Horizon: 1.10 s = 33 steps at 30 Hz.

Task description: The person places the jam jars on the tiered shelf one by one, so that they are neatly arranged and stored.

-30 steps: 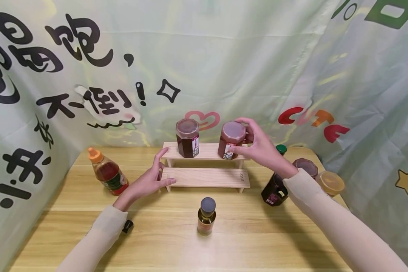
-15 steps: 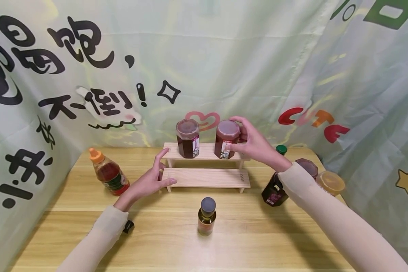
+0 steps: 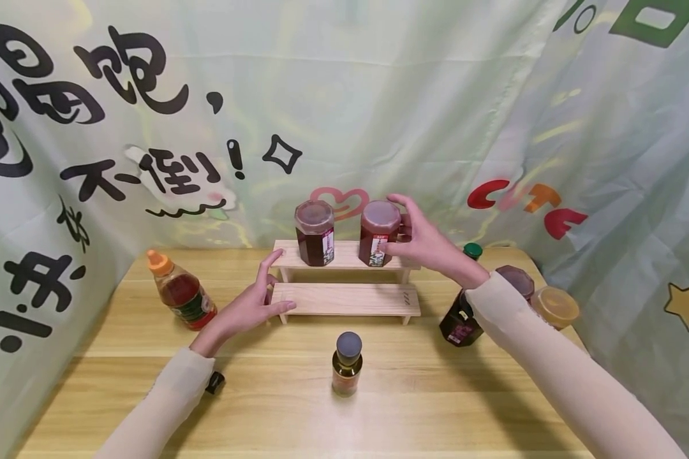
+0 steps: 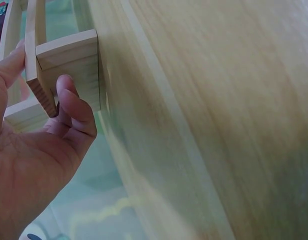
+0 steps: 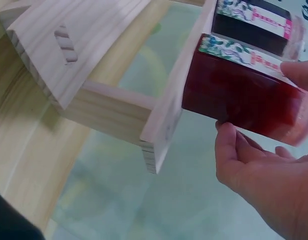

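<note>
A two-tier wooden stand stands at the middle back of the table. My left hand grips its left end, the thumb on the lower board; in the left wrist view the fingers curl round the end of a board. On the upper tier, my right hand holds a dark red jam jar upright, thumb at its front label and fingers round its far right side. To its left sits a darker jar with a similar label, a narrow gap between them in the head view.
A small bottle with a dark cap stands in front of the stand. An orange-capped squeeze bottle is at left. Under the right forearm are a dark jar, a green-capped bottle and a yellow-lidded jar. A printed curtain hangs behind.
My right hand has shifted the red jam jar leftward along the upper tier, closer to the darker jar. The left hand has stayed at the stand's left end.
</note>
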Each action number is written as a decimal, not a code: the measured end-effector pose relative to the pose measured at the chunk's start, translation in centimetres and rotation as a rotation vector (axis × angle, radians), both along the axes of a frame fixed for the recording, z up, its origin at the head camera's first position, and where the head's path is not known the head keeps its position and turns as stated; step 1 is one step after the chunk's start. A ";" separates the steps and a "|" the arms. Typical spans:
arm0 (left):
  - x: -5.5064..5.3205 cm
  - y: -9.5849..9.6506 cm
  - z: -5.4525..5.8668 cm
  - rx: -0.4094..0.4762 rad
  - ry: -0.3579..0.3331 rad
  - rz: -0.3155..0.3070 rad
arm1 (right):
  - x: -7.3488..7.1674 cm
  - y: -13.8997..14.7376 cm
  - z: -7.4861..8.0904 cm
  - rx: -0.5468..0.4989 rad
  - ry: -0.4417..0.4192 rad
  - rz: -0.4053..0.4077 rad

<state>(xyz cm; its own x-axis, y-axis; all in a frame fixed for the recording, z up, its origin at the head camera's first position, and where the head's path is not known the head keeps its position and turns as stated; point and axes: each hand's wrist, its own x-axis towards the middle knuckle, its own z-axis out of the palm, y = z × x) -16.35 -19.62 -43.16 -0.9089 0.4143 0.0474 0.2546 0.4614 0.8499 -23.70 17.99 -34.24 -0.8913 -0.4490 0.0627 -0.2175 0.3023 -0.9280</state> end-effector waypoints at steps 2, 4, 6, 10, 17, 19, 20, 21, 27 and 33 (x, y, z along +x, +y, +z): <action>0.0 0.0 0.0 -0.004 0.003 0.000 | 0.3 0.3 0.3 0.014 -0.012 -0.001; 0.0 0.0 0.0 -0.006 0.003 -0.003 | 0.8 0.7 0.6 0.044 -0.017 -0.002; -0.1 0.0 0.0 -0.009 0.000 -0.006 | 1.2 1.1 1.1 0.058 -0.008 0.002; -0.1 0.0 -0.1 -0.009 -0.014 -0.002 | 1.9 1.9 2.1 0.046 0.033 -0.011; -0.1 0.1 0.0 -0.007 -0.027 0.008 | 3.6 3.7 3.2 0.024 0.130 -0.141; -0.1 0.0 0.0 -0.007 -0.024 0.009 | 4.2 4.4 3.1 0.036 0.143 -0.159; -0.1 0.0 0.0 -0.008 -0.023 0.009 | 4.4 4.6 3.0 0.040 0.145 -0.161; -0.1 0.0 0.0 -0.008 -0.022 0.009 | 4.6 4.8 2.9 0.047 0.149 -0.162; -0.4 -0.3 -0.9 -0.001 -0.015 0.010 | 6.4 5.9 2.3 0.088 0.131 -0.200; -1.4 -0.7 -3.0 -0.015 -0.001 0.025 | 8.0 6.9 1.9 0.110 0.091 -0.295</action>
<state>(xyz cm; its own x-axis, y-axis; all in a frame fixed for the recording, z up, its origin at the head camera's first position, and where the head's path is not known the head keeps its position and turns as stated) -17.78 -20.34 -46.19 -0.9192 0.3918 0.0405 0.2418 0.4802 0.8432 -15.72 24.89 -32.39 -0.9770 -0.1803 0.1137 -0.1862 0.4620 -0.8671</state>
